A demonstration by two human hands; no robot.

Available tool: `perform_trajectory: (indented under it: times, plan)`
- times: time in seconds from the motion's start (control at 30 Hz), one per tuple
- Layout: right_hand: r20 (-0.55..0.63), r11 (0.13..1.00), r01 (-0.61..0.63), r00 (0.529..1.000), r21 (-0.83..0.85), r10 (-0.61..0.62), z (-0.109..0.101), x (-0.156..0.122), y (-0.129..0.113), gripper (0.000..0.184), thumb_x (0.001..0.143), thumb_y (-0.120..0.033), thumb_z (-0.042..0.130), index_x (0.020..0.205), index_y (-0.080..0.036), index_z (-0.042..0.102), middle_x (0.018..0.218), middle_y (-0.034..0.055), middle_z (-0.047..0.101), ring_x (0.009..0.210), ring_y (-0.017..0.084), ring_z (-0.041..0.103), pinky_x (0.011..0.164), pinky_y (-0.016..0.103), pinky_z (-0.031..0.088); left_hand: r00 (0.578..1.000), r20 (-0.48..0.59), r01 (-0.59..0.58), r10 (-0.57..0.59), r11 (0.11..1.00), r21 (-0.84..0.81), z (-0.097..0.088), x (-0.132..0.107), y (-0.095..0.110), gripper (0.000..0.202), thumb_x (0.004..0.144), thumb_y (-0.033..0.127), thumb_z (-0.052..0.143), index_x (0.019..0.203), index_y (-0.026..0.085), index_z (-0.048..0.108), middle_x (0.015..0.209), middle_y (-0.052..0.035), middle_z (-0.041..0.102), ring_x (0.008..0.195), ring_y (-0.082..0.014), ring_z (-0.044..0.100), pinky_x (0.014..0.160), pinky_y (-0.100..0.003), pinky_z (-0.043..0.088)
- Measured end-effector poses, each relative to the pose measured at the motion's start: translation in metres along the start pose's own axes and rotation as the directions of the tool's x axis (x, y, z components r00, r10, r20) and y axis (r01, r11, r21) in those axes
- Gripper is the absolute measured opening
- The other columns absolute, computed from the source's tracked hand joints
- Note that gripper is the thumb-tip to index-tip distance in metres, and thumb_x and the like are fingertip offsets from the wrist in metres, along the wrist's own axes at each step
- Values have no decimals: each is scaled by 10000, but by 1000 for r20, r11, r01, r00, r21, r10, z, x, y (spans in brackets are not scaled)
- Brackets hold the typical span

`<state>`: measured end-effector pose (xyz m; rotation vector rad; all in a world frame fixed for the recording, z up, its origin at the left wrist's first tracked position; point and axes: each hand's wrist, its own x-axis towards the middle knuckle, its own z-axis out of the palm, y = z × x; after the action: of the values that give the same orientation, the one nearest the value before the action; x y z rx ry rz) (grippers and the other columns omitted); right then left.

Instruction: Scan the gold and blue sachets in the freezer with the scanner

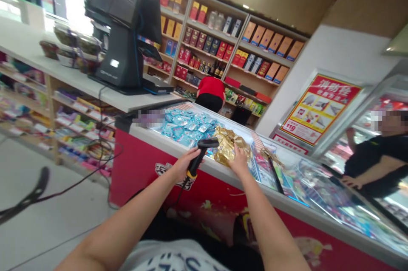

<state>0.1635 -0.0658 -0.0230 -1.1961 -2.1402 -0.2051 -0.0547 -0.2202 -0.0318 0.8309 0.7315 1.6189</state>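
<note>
My left hand (184, 164) is wrapped round the handle of a black barcode scanner (201, 152) with an orange trigger band, its head pointing right over the freezer glass. My right hand (239, 161) rests on a heap of crinkled gold packets (227, 142) lying on the freezer lid, fingers bent onto the top packet. Blue wrapped packets (186, 124) show under the glass just left of the scanner. Both forearms reach forward from the bottom of the view.
A red chest freezer (153, 165) with sliding glass lids runs left to right. A black till terminal (124, 29) stands on a white counter (28, 50) at left, cables hanging below. Shelves of boxed goods fill the back wall. One person in red (210, 92) bends behind; another person (379, 156) is reflected at right.
</note>
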Motion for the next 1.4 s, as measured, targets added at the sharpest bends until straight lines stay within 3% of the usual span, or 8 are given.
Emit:
perform_trajectory:
  times: [0.17, 0.4, 0.83, 0.93, 1.07, 1.27, 1.4]
  plan:
    - [-19, 994, 83, 996, 65, -82, -2, -1, -1, 980, 594, -294, 723, 1430, -167, 230, 1227, 130, 507, 1130, 309, 452, 998, 450, 306, 996, 87, 10, -17, 996, 85, 6, -3, 2, 397, 707, 383, 708, 1042, 174, 663, 1040, -105, 673, 710, -151, 636, 554, -221, 476]
    - [-32, 991, 57, 998, 118, -54, -11, -6, -13, 1005, 561, -332, 770, 1420, -238, 257, 1214, 90, 537, 1064, 303, 492, 935, 435, 366, 990, 129, 33, -54, 987, 158, 18, -2, 0, 401, 690, 391, 721, 1023, 174, 660, 1023, -92, 674, 690, -145, 631, 559, -223, 473]
    - [-58, 996, -11, 998, 86, 17, -12, -8, -18, 973, 559, -383, 775, 1404, -270, 305, 1175, 65, 573, 1049, 295, 494, 918, 421, 356, 987, 139, 67, -86, 988, 142, 19, -2, -1, 433, 696, 398, 717, 1058, 171, 650, 1116, -103, 657, 690, -132, 634, 547, -208, 467]
    - [-107, 991, -100, 988, 94, 109, -9, -3, -12, 927, 577, -409, 763, 1378, -200, 346, 1233, 107, 552, 1115, 307, 474, 953, 414, 331, 992, 96, 67, -80, 990, 128, 17, 1, -2, 431, 704, 403, 711, 1055, 162, 648, 1090, -107, 666, 689, -130, 634, 515, -195, 459]
    - [-157, 951, -289, 940, 109, 304, -6, 9, 3, 873, 587, -432, 750, 1331, -144, 395, 1230, 146, 554, 1120, 311, 491, 954, 400, 333, 996, 0, 88, -89, 989, 118, 14, 5, -4, 404, 710, 412, 705, 1021, 161, 649, 1042, -105, 677, 698, -144, 643, 472, -187, 449]
    - [-94, 905, -426, 901, -3, 424, -6, 34, 21, 839, 590, -444, 738, 1308, -139, 429, 1210, 167, 554, 1118, 328, 493, 941, 403, 338, 993, -78, 88, -86, 996, 28, 13, 15, -6, 338, 721, 379, 703, 978, 167, 648, 945, -75, 684, 703, -147, 651, 543, -217, 505]
    - [-32, 875, -479, 878, -64, 478, 1, 49, 25, 876, 579, -502, 728, 1337, -196, 412, 1251, 155, 520, 1148, 347, 457, 930, 434, 338, 990, -108, 94, -92, 996, 8, 13, 26, -8, 338, 726, 377, 698, 978, 159, 639, 905, -79, 685, 698, -153, 652, 536, -225, 511]
